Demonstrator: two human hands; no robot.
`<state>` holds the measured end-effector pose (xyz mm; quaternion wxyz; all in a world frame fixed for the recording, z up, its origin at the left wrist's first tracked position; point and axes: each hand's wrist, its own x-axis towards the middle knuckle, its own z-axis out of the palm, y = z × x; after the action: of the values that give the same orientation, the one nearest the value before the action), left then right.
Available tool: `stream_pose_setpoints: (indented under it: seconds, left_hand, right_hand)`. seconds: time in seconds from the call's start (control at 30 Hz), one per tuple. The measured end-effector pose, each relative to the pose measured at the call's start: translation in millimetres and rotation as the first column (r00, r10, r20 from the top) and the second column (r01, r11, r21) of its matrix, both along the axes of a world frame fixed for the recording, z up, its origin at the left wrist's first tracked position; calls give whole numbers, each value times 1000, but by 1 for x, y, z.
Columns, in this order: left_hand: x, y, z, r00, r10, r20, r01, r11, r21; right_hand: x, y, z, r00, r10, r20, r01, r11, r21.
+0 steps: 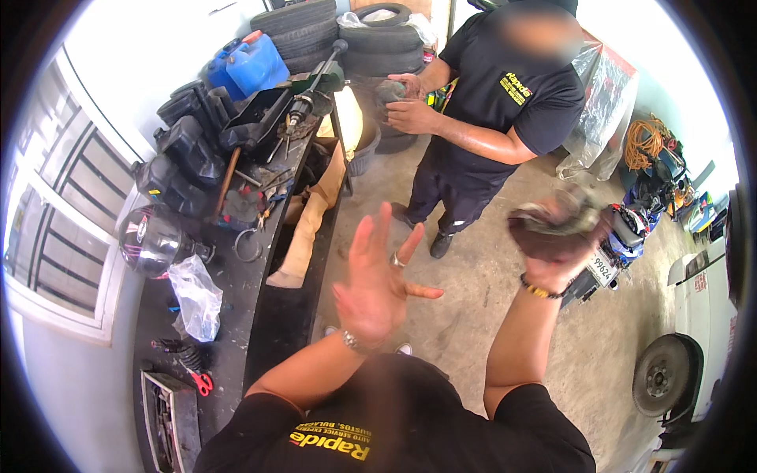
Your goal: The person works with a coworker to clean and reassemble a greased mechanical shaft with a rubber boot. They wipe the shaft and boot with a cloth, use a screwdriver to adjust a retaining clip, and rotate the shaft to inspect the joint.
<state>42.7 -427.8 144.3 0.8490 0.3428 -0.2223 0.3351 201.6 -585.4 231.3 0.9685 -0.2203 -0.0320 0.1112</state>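
My left hand (374,284) is raised in front of me, fingers spread, with nothing in it. A ring is on one finger and a metal band is around the wrist. Up at the right, my right hand (552,272) is closed on a dark, crumpled rag (556,221), slightly smeared by motion. The rag covers most of the fingers. Facing me, a person in a black shirt (528,94) holds a dark, greyish bundle (390,92), perhaps cloth, between both hands.
A black workbench (229,339) on the left bears a helmet (150,239), a plastic bag (195,296), red-handled scissors (203,384) and tools. Stacked tires (382,49) stand at the back. At right are a motorcycle (627,229) and a white vehicle with a wheel (662,376).
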Motion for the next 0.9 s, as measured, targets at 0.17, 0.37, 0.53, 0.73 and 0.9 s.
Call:
stream_pose_setpoints:
  seconds: [0.17,0.37,0.53,0.73,0.9]
  left_hand:
    - [32,16,-11,876,434,213,-377,337,863]
    - [47,5,0,975,166,151,-220,572,790]
    - [25,-18,19,905,-402,-136,407,914,5]
    - [16,-24,17,905,-425,6,424,900,-99]
    - [23,-16,3,898,275,342,-431,397,810]
  right_hand:
    - [-53,65,-44,969,205,-138,-220,970,-104]
    - [-52,59,-47,888,185,-421,-205,979,-4]
    - [-45,47,-47,898,313,308,-310,949,-60]
    - [-51,45,-42,890,363,277,-426,877,220]
    - [-50,55,-39,978,211,-4,-210,974,-85]
